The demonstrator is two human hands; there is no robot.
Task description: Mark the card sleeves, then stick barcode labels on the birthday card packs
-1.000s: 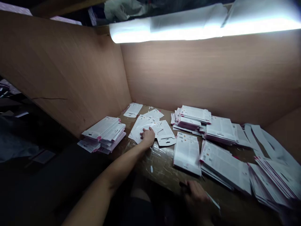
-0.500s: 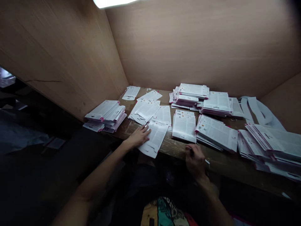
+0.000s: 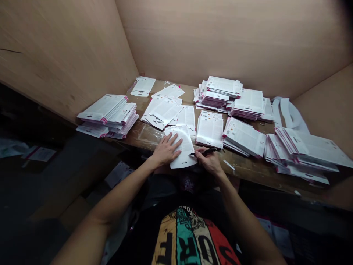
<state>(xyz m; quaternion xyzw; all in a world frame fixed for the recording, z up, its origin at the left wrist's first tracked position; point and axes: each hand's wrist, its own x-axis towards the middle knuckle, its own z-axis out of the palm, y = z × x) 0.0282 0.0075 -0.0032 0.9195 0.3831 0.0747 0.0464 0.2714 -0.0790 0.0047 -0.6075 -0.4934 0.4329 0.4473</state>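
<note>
My left hand (image 3: 166, 149) lies flat with spread fingers on a white printed packet (image 3: 185, 147), pressing it to the table near the front edge. The packet's lower end overhangs that edge. In my right hand (image 3: 208, 160) is a slim black pen-like tool (image 3: 209, 151), its tip at the packet's lower right, by a dark slot. Whether it is a pen or a knife I cannot tell. Just beyond the packet lie loose overlapping packets (image 3: 164, 110). A neat stack of packets (image 3: 209, 129) stands right of it.
Pink-edged packet stacks stand at the left (image 3: 107, 112), back (image 3: 223, 88) and far right (image 3: 314, 147). A slanted stack (image 3: 244, 136) lies nearer. White curled strips (image 3: 288, 114) rest at the back right. A paper scrap (image 3: 228, 164) lies by the front edge. Wooden panels (image 3: 209, 36) enclose the table.
My right hand has moved left and up from the table edge to the packet, bringing the black tool's tip to it. My left hand still presses the packet. The camera view has shifted.
</note>
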